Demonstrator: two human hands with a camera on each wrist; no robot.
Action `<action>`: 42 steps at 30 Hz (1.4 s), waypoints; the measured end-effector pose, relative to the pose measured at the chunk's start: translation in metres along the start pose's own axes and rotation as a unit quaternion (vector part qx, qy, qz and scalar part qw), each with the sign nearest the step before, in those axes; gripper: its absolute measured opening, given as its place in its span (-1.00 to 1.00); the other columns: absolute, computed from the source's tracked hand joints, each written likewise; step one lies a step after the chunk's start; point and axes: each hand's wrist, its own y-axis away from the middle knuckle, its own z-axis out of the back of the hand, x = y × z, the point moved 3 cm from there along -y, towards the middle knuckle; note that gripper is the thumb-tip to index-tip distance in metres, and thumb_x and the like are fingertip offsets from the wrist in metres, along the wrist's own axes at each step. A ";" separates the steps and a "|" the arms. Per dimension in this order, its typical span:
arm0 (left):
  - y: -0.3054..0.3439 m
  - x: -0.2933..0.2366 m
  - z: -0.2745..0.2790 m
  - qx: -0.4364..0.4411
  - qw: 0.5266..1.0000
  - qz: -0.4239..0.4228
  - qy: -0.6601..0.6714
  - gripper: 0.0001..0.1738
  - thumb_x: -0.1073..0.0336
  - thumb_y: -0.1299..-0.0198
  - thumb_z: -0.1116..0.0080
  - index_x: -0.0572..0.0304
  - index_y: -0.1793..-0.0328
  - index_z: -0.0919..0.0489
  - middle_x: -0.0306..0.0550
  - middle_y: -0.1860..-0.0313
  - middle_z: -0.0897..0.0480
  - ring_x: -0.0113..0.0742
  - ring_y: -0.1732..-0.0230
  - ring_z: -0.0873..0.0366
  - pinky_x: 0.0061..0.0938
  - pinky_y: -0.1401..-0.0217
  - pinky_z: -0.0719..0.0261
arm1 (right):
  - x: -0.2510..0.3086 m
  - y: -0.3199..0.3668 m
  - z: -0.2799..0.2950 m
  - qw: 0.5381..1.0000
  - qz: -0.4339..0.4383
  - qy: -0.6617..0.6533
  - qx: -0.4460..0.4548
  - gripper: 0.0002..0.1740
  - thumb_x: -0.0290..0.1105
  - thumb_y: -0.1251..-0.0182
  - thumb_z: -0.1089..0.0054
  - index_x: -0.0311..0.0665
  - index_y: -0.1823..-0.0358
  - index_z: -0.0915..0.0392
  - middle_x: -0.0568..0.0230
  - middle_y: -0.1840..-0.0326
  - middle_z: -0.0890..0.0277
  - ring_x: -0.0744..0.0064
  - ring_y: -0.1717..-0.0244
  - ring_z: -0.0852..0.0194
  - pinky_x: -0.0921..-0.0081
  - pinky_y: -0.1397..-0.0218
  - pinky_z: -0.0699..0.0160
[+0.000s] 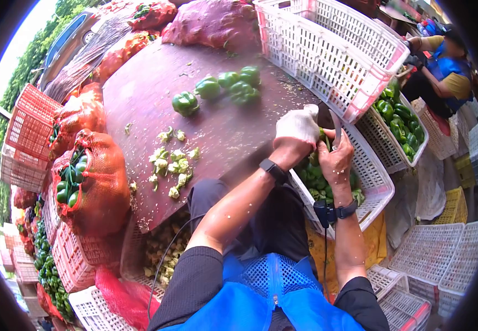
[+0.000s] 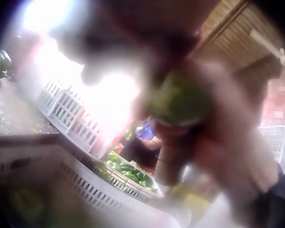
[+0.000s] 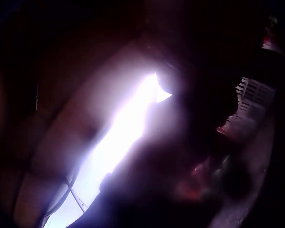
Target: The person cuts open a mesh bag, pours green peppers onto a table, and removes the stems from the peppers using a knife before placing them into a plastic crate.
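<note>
In the head view, a white-gloved left hand [image 1: 298,129] is bent beside a dark, flat shape; whether it holds that shape is unclear. Close against it, the bare right hand [image 1: 336,160] has its fingers curled at a small green piece, probably a pepper. A blurred green pepper [image 2: 180,97] shows larger in the left wrist view, against the fingers of the bare right hand [image 2: 232,133]. Both hands are above a white crate [image 1: 379,190] with green peppers [image 1: 313,176] inside. Dark blur and glare hide the hold in the right wrist view.
Several green peppers [image 1: 185,103] and pale green trimmings [image 1: 178,165] lie on the reddish tabletop [image 1: 222,132]. Orange net sacks [image 1: 103,182] line its left side. A large white crate [image 1: 327,55] stands behind the hands; a seated person [image 1: 443,71] is at the right.
</note>
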 end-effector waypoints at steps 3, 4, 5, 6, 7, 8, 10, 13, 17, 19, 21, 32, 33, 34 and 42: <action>-0.013 0.046 0.018 -0.073 0.995 -0.051 -0.042 -0.66 0.24 -0.30 -0.01 -0.01 -0.11 -0.70 0.09 0.03 -0.75 0.07 0.00 -0.72 -0.19 -0.11 -0.68 | 0.013 0.001 -0.009 0.998 0.001 -0.028 0.051 -0.76 -0.46 -0.16 -0.47 -0.37 0.21 -0.61 0.02 0.33 -0.58 -0.05 0.28 -0.61 0.19 0.17 -0.55; -0.016 0.057 0.042 0.027 0.998 0.026 -0.049 -0.63 0.22 -0.34 0.08 -0.04 -0.10 -0.71 0.05 0.00 -0.74 0.05 -0.02 -0.71 -0.22 -0.13 -0.67 | 0.011 0.001 -0.008 0.997 -0.009 -0.014 0.073 -0.71 -0.41 -0.13 -0.52 -0.36 0.20 -0.61 0.05 0.32 -0.59 0.01 0.31 -0.61 0.21 0.19 -0.55; -0.016 0.085 0.059 0.065 0.994 0.003 -0.084 -0.60 0.24 -0.38 0.16 -0.07 -0.14 -0.70 0.01 0.00 -0.75 0.01 0.02 -0.73 -0.23 -0.12 -0.67 | -0.003 0.001 -0.008 0.993 -0.023 0.009 0.111 -0.73 -0.39 -0.15 -0.49 -0.36 0.19 -0.63 0.08 0.31 -0.60 0.07 0.33 -0.60 0.24 0.20 -0.55; -0.018 0.108 0.074 0.137 0.974 0.040 -0.176 -0.57 0.23 -0.41 0.22 -0.07 -0.18 -0.67 -0.01 0.01 -0.76 -0.04 0.05 -0.74 -0.22 -0.10 -0.67 | -0.017 0.002 -0.008 0.990 -0.023 0.028 0.133 -0.74 -0.38 -0.16 -0.47 -0.35 0.18 -0.65 0.09 0.31 -0.60 0.09 0.33 -0.59 0.26 0.19 -0.55; -0.011 0.144 0.084 0.077 0.986 -0.003 -0.147 -0.59 0.24 -0.43 0.19 -0.01 -0.20 -0.66 0.00 0.03 -0.76 -0.07 0.08 -0.75 -0.21 -0.09 -0.67 | -0.030 0.004 -0.007 0.986 -0.025 0.048 0.155 -0.74 -0.36 -0.17 -0.46 -0.34 0.17 -0.66 0.11 0.31 -0.60 0.12 0.33 -0.59 0.27 0.19 -0.56; 0.005 0.168 0.100 0.023 0.986 -0.029 -0.165 -0.62 0.27 -0.42 0.13 0.09 -0.16 -0.67 0.06 0.01 -0.75 -0.02 0.06 -0.74 -0.20 -0.09 -0.65 | -0.041 0.006 -0.005 0.979 -0.047 0.080 0.183 -0.72 -0.33 -0.17 -0.43 -0.33 0.15 -0.67 0.13 0.29 -0.60 0.12 0.29 -0.61 0.27 0.15 -0.58; 0.009 0.236 0.097 0.059 0.968 -0.042 -0.239 -0.65 0.44 -0.26 0.03 0.08 -0.09 -0.68 0.15 0.17 -0.73 0.15 0.14 -0.72 -0.09 0.04 -0.66 | -0.072 0.013 -0.011 0.969 -0.047 0.129 0.203 -0.65 -0.27 -0.14 -0.47 -0.31 0.10 -0.68 0.09 0.22 -0.63 0.05 0.15 -0.66 0.21 0.05 -0.62; 0.018 0.240 0.107 0.113 0.939 0.020 -0.325 -0.74 0.42 -0.27 0.02 0.04 0.04 -0.67 0.13 0.27 -0.71 0.19 0.16 -0.70 -0.04 0.09 -0.63 | -0.084 0.016 -0.022 0.952 -0.046 0.204 0.225 -0.56 -0.18 -0.13 -0.50 -0.31 0.04 -0.69 0.06 0.15 -0.65 0.01 0.07 -0.67 0.19 -0.02 -0.63; -0.036 0.226 0.075 -0.135 0.961 -0.156 -0.184 -0.75 0.43 -0.25 -0.05 0.10 -0.04 -0.59 0.10 0.09 -0.69 0.06 0.02 -0.68 -0.09 0.05 -0.62 | -0.087 0.007 -0.053 0.957 -0.080 0.145 0.239 -0.45 -0.09 -0.11 -0.53 -0.33 -0.03 -0.68 0.03 0.04 -0.67 0.00 0.06 -0.68 0.21 -0.04 -0.63; -0.069 0.209 0.062 -0.105 0.953 -0.214 -0.186 -0.71 0.41 -0.21 -0.10 0.11 -0.06 -0.60 0.05 0.01 -0.66 0.03 -0.05 -0.66 -0.14 -0.03 -0.63 | -0.076 -0.007 -0.072 0.964 -0.091 0.087 0.235 -0.40 -0.08 -0.14 -0.53 -0.33 -0.10 -0.67 0.01 0.01 -0.66 0.05 0.15 -0.69 0.22 -0.02 -0.64; -0.126 0.266 0.012 -0.033 0.990 -0.069 -0.117 -0.51 0.02 -0.37 -0.02 0.09 -0.29 -0.60 0.02 -0.31 -0.61 0.06 -0.23 -0.58 -0.19 -0.27 -0.53 | -0.062 -0.023 -0.092 0.967 -0.084 0.010 0.239 -0.32 -0.07 -0.15 -0.52 -0.30 -0.23 -0.61 -0.04 -0.07 -0.64 0.02 0.02 -0.68 0.22 -0.12 -0.63; -0.103 0.198 0.026 0.092 0.959 -0.057 -0.260 -0.60 0.23 -0.27 -0.21 -0.09 -0.24 -0.68 -0.06 -0.16 -0.67 -0.08 -0.21 -0.61 -0.25 -0.23 -0.60 | -0.072 -0.068 -0.216 0.972 0.017 -0.088 0.216 -0.22 -0.13 -0.18 -0.55 -0.24 -0.41 -0.48 0.11 -0.20 -0.58 0.35 0.12 -0.67 0.41 -0.03 -0.68; -0.099 0.201 0.030 0.092 0.959 -0.057 -0.260 -0.60 0.23 -0.27 -0.21 -0.09 -0.24 -0.68 -0.06 -0.16 -0.67 -0.08 -0.21 -0.61 -0.25 -0.23 -0.60 | -0.077 -0.066 -0.219 0.967 -0.014 -0.146 0.209 -0.26 -0.15 -0.21 -0.53 -0.21 -0.40 -0.50 0.18 -0.15 -0.62 0.44 0.20 -0.65 0.46 0.09 -0.70; -0.089 0.180 0.049 0.124 0.963 -0.108 -0.212 -0.61 0.26 -0.19 -0.24 -0.09 -0.18 -0.69 0.00 -0.06 -0.68 -0.03 -0.13 -0.64 -0.22 -0.20 -0.61 | -0.069 -0.068 -0.211 0.967 -0.015 -0.145 0.208 -0.26 -0.15 -0.21 -0.53 -0.21 -0.40 -0.50 0.18 -0.15 -0.62 0.44 0.20 -0.65 0.46 0.09 -0.70; -0.057 0.198 0.026 -0.087 0.957 -0.270 -0.067 -0.83 0.25 -0.16 -0.25 0.08 0.15 -0.67 -0.03 0.02 -0.58 -0.10 -0.03 -0.60 -0.23 -0.06 -0.58 | -0.053 -0.060 -0.193 0.795 -0.407 -0.408 0.187 -0.68 -0.25 -0.31 -0.42 -0.27 0.01 -0.68 0.38 0.22 -0.65 0.67 0.49 -0.45 0.70 0.55 -0.37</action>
